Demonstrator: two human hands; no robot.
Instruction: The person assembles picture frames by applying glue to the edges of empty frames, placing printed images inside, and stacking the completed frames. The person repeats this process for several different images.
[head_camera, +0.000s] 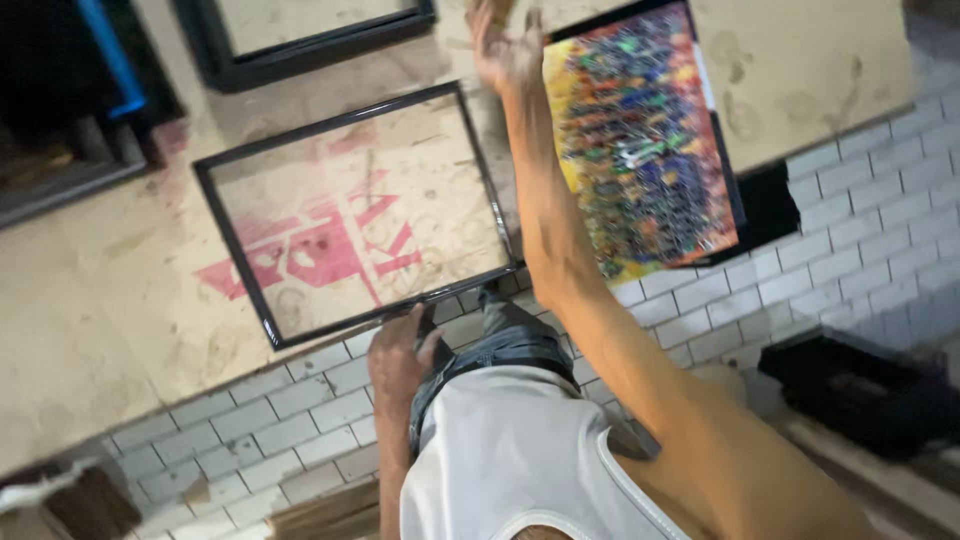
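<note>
My left hand (398, 352) grips the near edge of an empty black picture frame (232, 232), which lies on a plywood sheet (90, 300) marked with red stencil paint. My right arm stretches far forward. My right hand (503, 45) hovers with fingers spread at the upper left corner of a colourful abstract painting (640, 140), which rests on a black backing on the plywood. The hand holds nothing that I can see. My white sleeveless top and jeans fill the lower middle of the view.
A second black frame (300, 45) lies at the far edge of the plywood. White tiled floor (300, 420) runs below the sheet. A black crate (860, 390) stands at the right. Wood scraps (320, 515) lie near my feet, and a blue strip (105, 50) shows at the top left.
</note>
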